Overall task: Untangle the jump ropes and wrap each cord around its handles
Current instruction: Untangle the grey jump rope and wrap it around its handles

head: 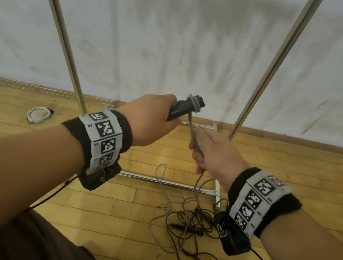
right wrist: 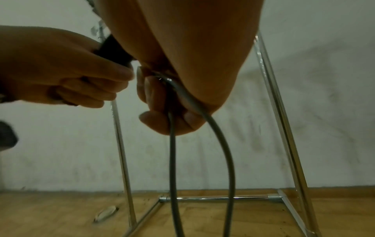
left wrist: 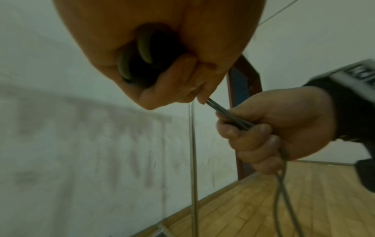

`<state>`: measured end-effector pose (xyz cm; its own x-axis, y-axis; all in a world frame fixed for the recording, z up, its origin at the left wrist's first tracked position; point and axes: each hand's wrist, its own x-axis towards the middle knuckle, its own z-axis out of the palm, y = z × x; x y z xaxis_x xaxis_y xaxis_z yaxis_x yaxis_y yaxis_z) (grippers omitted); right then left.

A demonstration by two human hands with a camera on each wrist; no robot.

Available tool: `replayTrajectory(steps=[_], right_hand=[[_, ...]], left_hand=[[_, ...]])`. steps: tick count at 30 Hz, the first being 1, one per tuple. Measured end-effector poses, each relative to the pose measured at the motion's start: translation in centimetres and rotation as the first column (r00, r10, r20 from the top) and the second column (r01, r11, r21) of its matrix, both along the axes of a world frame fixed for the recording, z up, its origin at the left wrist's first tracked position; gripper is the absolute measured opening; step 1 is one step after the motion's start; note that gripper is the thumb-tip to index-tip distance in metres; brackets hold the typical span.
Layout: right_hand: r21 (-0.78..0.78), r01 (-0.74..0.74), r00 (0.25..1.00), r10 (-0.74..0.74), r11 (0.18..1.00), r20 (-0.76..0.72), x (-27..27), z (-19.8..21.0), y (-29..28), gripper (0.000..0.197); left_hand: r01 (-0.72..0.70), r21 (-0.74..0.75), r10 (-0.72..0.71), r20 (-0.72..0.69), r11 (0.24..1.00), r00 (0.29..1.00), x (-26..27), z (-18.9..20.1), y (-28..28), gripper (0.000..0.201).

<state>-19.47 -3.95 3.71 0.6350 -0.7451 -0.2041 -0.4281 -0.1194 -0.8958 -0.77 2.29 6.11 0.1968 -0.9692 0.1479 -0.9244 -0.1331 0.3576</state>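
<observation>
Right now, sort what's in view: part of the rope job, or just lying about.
Job:
- black handle, gripped by left hand
- grey cord, held by right hand
- dark rope, tangled on the floor

Lying about:
- metal rack frame
- round white floor fitting

Ropes (head: pixel 188 225) on floor (head: pixel 108 205) — before rack (head: pixel 168 182).

Metal poles (head: pixel 57 20) flank the hands; tangled ropes (head: pixel 188 225) below.
</observation>
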Motion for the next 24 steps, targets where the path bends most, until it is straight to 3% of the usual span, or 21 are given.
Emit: replayTrajectory(steps=[4, 8, 12, 15, 20, 24], right_hand=[[-0.185, -0.171, 0.966, 0.128, 0.968, -0.224, 0.4, -0.4, 1.1, 0.039], [-0.299, -0.442, 0.828, 0.256, 0.846, -0.5, 0.9, 0.8, 2.4, 0.035], [-0.409, -0.488, 0.815, 0.234, 0.771, -0.53, 0.6, 2.9, 1.9, 0.028], [-0.469, -0.491, 0.819, 0.204, 0.734, -0.537, 0.0, 4.1, 1.0, 0.026], [-0.491, -0.45, 0.855, 0.202, 0.746, -0.477, -0.6, 4.4, -0.2, 0.026], [-0.49, -0.374, 0.892, 0.161, 0.787, -0.423, -1.3, 3.8, -1.5, 0.023]], left_hand=[[-0.12, 0.11, 0.117, 0.032, 0.987, 0.993, 2.2, -1.4, -0.7, 0.03], [-0.165, 0.237, 0.133, 0.147, 0.957, 0.98, 3.3, -2.8, -0.7, 0.012], [-0.147, 0.342, 0.06, 0.254, 0.928, 0.965, 2.4, -3.9, 0.1, 0.004], [-0.096, 0.414, -0.038, 0.302, 0.905, 0.952, 0.9, -4.1, 0.8, 0.015], [0.012, 0.556, -0.225, 0.317, 0.831, 0.921, -1.9, -4.2, 1.5, 0.023], [0.125, 0.549, -0.328, 0.289, 0.826, 0.899, -2.7, -3.6, 2.0, 0.025]])
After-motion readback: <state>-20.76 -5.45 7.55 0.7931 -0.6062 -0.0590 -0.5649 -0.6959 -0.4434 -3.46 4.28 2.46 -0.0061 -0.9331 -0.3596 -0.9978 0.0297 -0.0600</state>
